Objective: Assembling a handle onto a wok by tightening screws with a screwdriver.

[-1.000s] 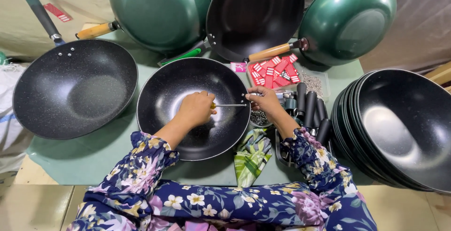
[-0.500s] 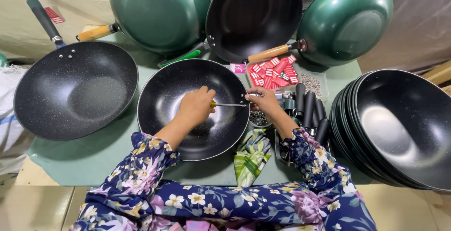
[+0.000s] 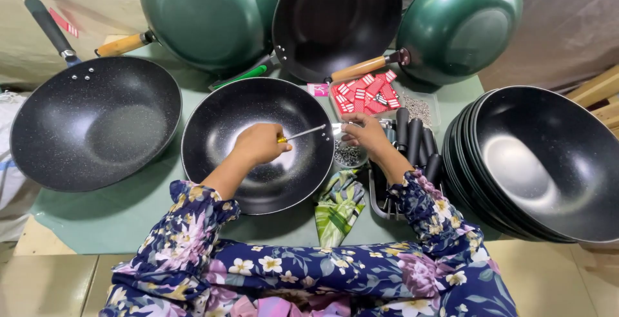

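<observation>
The left hand (image 3: 260,144) is closed around a screwdriver (image 3: 304,133) over the middle wok (image 3: 258,144) on the green tabletop (image 3: 97,211); the handle is mostly hidden in the fist, and the shaft points right. The right hand (image 3: 365,134) is curled over a small bowl of screws (image 3: 349,154) beside the wok's rim, but whether its fingertips pinch anything cannot be told. Black handles (image 3: 416,143) lie in a tray partly covered by the right sleeve. A stack of woks (image 3: 548,162) at the right is cut off by the frame.
</observation>
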